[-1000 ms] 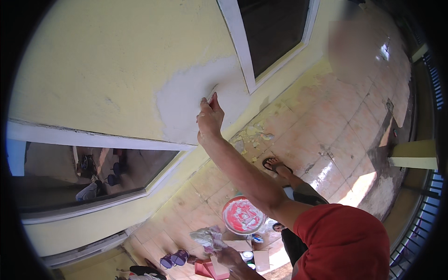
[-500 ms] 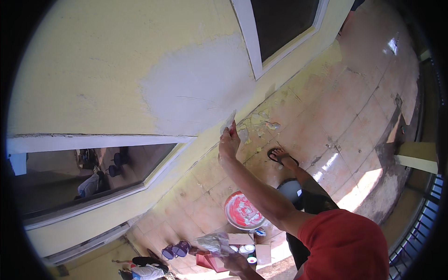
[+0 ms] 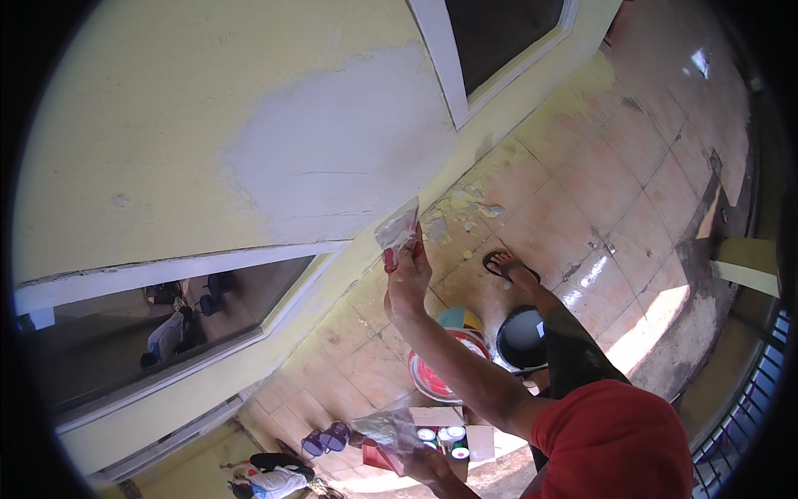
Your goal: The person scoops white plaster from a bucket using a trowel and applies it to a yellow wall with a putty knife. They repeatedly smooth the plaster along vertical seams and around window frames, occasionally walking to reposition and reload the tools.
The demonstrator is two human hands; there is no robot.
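Note:
My right hand grips the red handle of a putty knife. Its wide blade, smeared with pale filler, points up in front of the lower edge of a whitish patch on the yellow wall. Whether the blade touches the wall I cannot tell. Lower down, my left hand is closed on a crumpled clear plastic bag with pale, greyish stuff in it. A few thin lines run across the patch.
Windows flank the patch, one at lower left. Flakes of paint lie on the tiled floor. Near my leg stand a red-and-white smeared lid, a black bucket and a box of cans. Purple slippers lie farther left.
The putty knife has turned from nearly edge-on to show its broad face. My left hand still holds the bag. The view has shifted slightly, bringing more of the black bucket into sight.

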